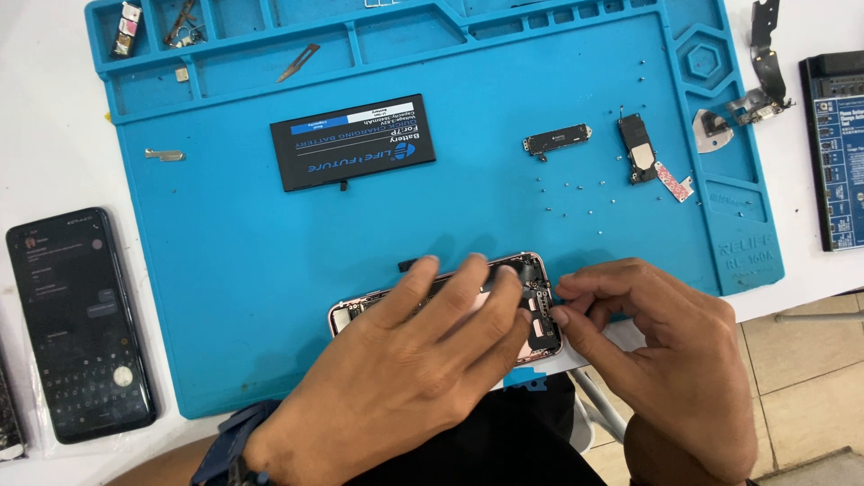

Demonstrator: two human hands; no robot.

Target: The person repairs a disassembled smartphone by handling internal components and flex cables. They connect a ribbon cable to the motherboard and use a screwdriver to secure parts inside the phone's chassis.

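Note:
An opened pink-rimmed phone body (pixel 537 301) lies at the near edge of a blue work mat (pixel 234 270). My left hand (pixel 409 360) rests flat over most of it, fingers spread across the inside. My right hand (pixel 652 346) is at the phone's right end, fingertips pinched at the black parts there; I cannot tell if they hold a small piece. A black phone battery (pixel 353 141) lies apart on the mat, further back.
A small black module (pixel 556 139), a black speaker part (pixel 637 148) and several tiny screws (pixel 576 189) lie on the mat's right. Trays at the mat's back hold small parts (pixel 126 27). A lit black phone (pixel 79 324) lies left; a dark board (pixel 835 148) sits right.

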